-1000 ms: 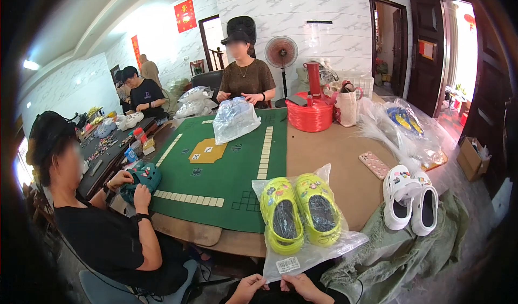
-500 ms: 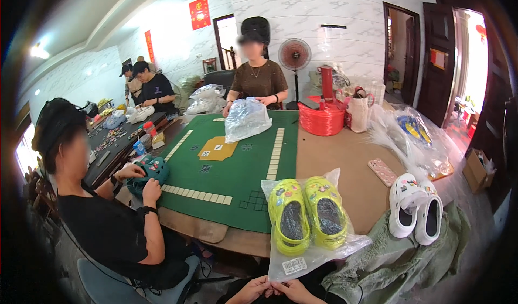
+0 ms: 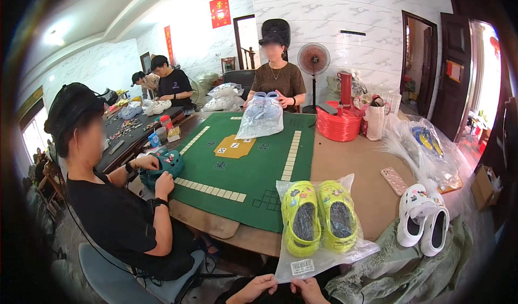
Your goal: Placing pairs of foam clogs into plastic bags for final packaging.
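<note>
A pair of lime-green clogs [image 3: 301, 217] with small charms lies inside a clear plastic bag [image 3: 353, 250] at the table's near edge. The bag's end, bearing a white barcode label [image 3: 302, 267], hangs toward me over the edge. My left hand [image 3: 258, 289] pinches the left corner of that end. A little to the right, my right hand [image 3: 309, 291] has its fingers closed at the same plastic edge. A pair of white clogs [image 3: 423, 217] stands to the right on a green woven sack [image 3: 402, 271].
A green mahjong mat [image 3: 243, 164] with rows of tiles covers the table's left part. At right are a phone [image 3: 394, 181], a red roll of strapping [image 3: 340, 123] and bagged blue-yellow shoes [image 3: 428, 142]. One co-worker [image 3: 108, 196] handles a teal clog [image 3: 168, 164]; another [image 3: 278, 83] holds bagged clogs.
My hands have moved apart along the bag's end. The whole view has shifted slightly. Across the table, the co-worker's bag now stands more upright, with pale blue clogs showing at its top.
</note>
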Demonstrator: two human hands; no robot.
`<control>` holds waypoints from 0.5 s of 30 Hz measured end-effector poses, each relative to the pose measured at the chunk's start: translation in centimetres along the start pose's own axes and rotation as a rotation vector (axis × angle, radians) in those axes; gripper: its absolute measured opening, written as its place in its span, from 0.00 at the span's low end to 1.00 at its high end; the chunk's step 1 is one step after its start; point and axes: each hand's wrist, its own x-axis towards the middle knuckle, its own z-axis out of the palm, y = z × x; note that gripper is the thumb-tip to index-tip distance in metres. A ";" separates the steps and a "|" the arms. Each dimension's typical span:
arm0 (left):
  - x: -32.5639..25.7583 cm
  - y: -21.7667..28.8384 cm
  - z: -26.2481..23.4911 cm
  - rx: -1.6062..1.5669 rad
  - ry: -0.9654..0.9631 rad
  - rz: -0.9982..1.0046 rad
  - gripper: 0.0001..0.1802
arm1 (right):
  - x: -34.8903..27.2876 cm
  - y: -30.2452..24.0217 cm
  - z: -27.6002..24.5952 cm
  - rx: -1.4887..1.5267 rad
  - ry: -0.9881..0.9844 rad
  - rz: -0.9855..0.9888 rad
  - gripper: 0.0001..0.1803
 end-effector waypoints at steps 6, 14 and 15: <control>0.1 -0.2 1.9 0.094 0.108 -0.009 0.12 | -0.3 -0.6 0.1 0.062 -0.076 -0.034 0.17; 0.5 -0.8 2.6 0.209 0.165 -0.019 0.17 | -0.4 0.4 -0.7 0.008 0.116 0.009 0.21; 0.5 -0.8 2.5 0.208 0.166 -0.018 0.17 | -0.1 0.5 -0.9 -0.078 0.143 0.010 0.20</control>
